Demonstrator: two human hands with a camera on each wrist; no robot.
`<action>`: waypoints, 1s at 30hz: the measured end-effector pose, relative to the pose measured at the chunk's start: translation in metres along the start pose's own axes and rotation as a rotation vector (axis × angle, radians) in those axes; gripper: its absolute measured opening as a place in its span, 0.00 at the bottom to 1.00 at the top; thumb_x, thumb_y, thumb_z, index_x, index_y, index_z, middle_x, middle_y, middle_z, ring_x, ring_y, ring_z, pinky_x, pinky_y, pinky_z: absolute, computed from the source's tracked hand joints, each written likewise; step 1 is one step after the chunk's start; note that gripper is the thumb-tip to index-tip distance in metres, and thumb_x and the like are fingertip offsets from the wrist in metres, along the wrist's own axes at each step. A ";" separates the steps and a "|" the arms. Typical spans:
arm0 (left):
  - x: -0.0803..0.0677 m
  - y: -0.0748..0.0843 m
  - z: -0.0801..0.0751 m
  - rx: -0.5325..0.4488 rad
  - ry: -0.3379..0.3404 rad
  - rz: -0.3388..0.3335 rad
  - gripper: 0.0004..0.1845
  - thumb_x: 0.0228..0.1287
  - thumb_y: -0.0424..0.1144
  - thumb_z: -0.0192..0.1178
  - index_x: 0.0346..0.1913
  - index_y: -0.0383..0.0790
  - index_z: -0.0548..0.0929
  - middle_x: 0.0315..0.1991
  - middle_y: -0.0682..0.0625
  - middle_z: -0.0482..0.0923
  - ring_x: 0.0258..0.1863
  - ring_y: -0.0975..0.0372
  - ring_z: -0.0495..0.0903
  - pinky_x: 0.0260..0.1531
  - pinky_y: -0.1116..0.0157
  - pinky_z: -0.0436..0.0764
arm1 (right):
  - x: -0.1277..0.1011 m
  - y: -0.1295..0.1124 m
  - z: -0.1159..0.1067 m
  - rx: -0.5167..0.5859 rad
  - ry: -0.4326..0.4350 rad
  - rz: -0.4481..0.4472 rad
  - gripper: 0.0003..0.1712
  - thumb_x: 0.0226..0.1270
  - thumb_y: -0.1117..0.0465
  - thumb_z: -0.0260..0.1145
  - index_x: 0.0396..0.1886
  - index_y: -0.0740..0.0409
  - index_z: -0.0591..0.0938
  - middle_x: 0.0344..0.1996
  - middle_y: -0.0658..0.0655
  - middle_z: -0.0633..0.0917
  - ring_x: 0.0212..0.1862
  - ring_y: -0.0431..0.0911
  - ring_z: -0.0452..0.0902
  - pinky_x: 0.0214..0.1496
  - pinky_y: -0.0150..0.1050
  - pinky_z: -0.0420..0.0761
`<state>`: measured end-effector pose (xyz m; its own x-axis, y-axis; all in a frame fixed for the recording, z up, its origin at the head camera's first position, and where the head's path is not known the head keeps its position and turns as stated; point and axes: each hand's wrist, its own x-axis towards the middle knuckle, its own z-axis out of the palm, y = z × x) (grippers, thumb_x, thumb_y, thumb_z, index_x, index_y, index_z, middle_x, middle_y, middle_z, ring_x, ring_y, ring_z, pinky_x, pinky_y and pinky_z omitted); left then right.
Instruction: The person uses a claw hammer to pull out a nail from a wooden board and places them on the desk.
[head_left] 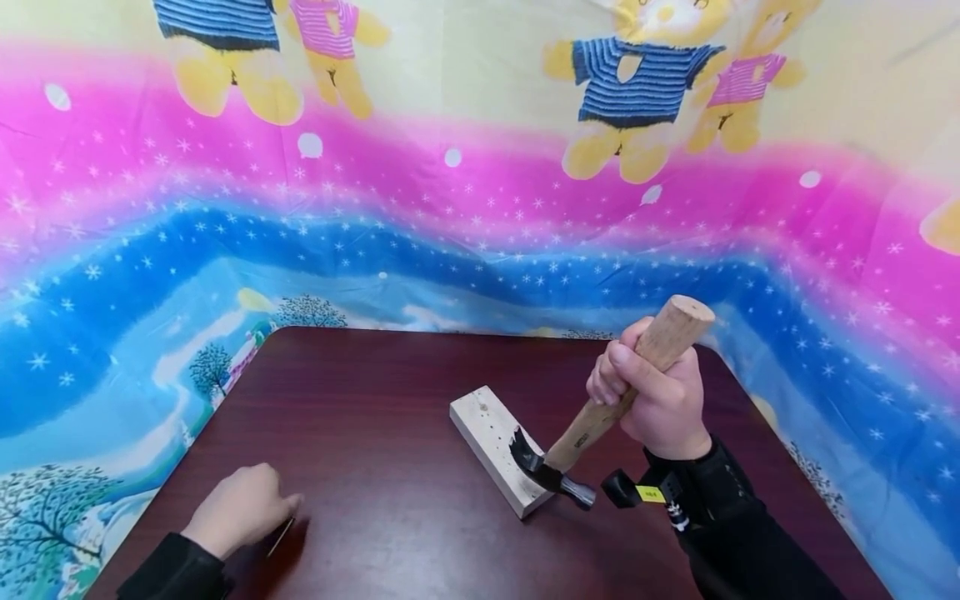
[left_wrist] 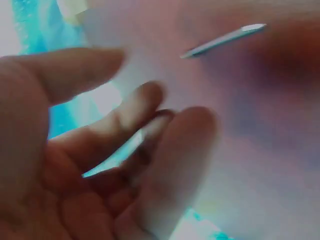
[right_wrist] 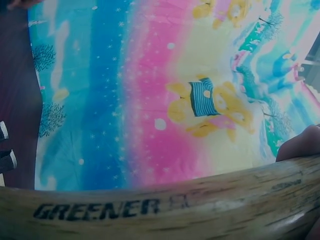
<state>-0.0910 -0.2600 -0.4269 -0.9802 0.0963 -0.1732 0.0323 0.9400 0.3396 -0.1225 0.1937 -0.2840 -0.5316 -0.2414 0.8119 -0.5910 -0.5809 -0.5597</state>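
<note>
My right hand [head_left: 663, 400] grips the wooden handle [head_left: 600, 417] of a claw hammer, its butt end pointing up and away. The hammer's dark metal head [head_left: 551, 475] overlaps the near end of a pale wooden block [head_left: 491, 442], claw to the left. In the right wrist view the handle [right_wrist: 165, 210], printed GREENER, crosses the bottom. At the left, my left hand [head_left: 243, 508] is low over the table, close to a thin nail [head_left: 281, 537]. In the left wrist view that nail [left_wrist: 222, 41] is apart from the left hand's [left_wrist: 120, 145] loosely bent, spread fingers.
A dark reddish-brown table [head_left: 360, 417] with rounded far corners bears the block. Behind and beside it hangs a printed cloth [head_left: 420, 200] with bears and snowflakes. A small dark camera [head_left: 622, 490] with a yellow label juts from the right wrist, near the hammer head.
</note>
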 end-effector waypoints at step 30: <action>0.045 0.251 0.035 -0.572 0.319 0.891 0.65 0.51 0.69 0.65 0.81 0.53 0.34 0.79 0.49 0.22 0.73 0.49 0.57 0.54 0.54 0.78 | 0.007 0.012 0.022 -0.052 0.086 0.060 0.08 0.71 0.78 0.52 0.35 0.65 0.72 0.15 0.60 0.65 0.16 0.49 0.61 0.21 0.46 0.68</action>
<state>-0.1198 -0.0088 -0.3816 -0.6589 0.4976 0.5641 0.7371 0.2778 0.6160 -0.1196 0.1678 -0.2809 -0.6158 -0.2056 0.7606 -0.5861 -0.5256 -0.6165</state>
